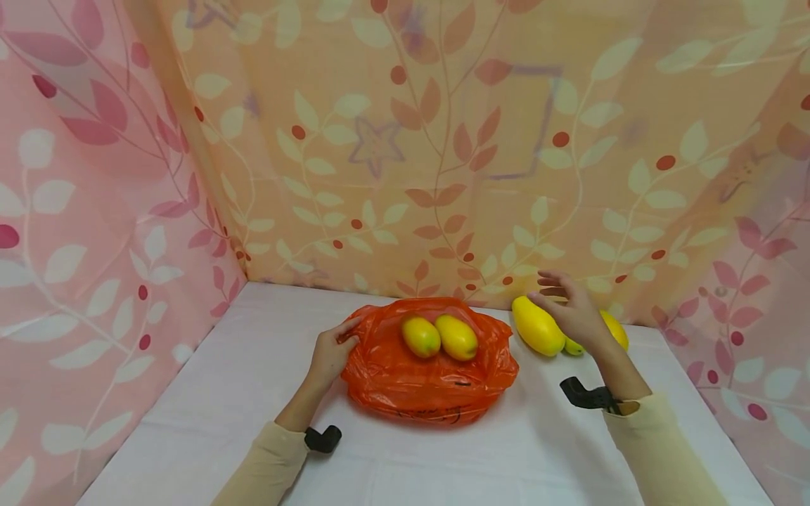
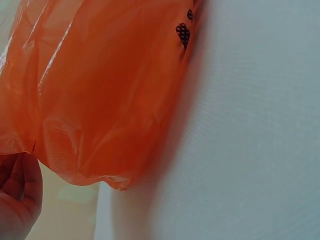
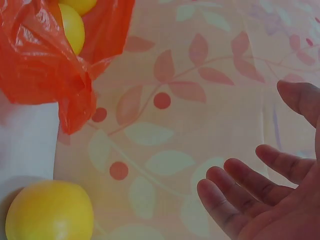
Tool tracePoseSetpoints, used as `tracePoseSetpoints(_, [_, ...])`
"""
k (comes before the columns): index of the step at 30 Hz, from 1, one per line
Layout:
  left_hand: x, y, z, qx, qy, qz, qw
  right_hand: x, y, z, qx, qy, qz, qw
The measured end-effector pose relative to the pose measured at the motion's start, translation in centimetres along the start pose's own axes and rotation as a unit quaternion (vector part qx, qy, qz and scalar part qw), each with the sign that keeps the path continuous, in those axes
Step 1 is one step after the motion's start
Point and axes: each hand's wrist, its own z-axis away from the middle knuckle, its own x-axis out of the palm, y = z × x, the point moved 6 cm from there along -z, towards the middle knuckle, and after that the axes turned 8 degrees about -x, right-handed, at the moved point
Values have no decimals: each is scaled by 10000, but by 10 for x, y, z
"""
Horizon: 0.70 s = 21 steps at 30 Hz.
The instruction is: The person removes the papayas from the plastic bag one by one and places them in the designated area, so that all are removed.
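Observation:
An orange-red plastic bag (image 1: 405,386) lies on the table with its mouth spread. Two small yellow fruits with greenish tips, a left one (image 1: 420,337) and a right one (image 1: 458,339), sit side by side in it. My left hand (image 1: 332,355) pinches the bag's left edge between thumb and fingers, as the left wrist view also shows. Off to the right, my right hand (image 1: 572,316) is raised with fingers spread and nothing in it. Below it lies a long, large yellow fruit (image 1: 536,329), and my hand and wrist partly cover a greenish-yellow fruit (image 1: 572,347) and another yellow fruit (image 1: 616,330).
A white cloth covers the table (image 1: 209,400). Leaf-patterned curtains stand along its back (image 1: 329,232) and both sides. A black wrist mount sits on each forearm, the left one (image 1: 324,439) close to the table and the right one (image 1: 585,395) higher up.

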Motion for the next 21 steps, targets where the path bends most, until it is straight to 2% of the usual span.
tracePoseSetpoints(15, [1,-3,1,58,12,-31,10000,36,-8,-8,-132,-501,-18,9987])
tracePoseSetpoints(21, [1,1,-5,98,-6,-22,9999,45,-12,-17,-186,-615,31,9979])
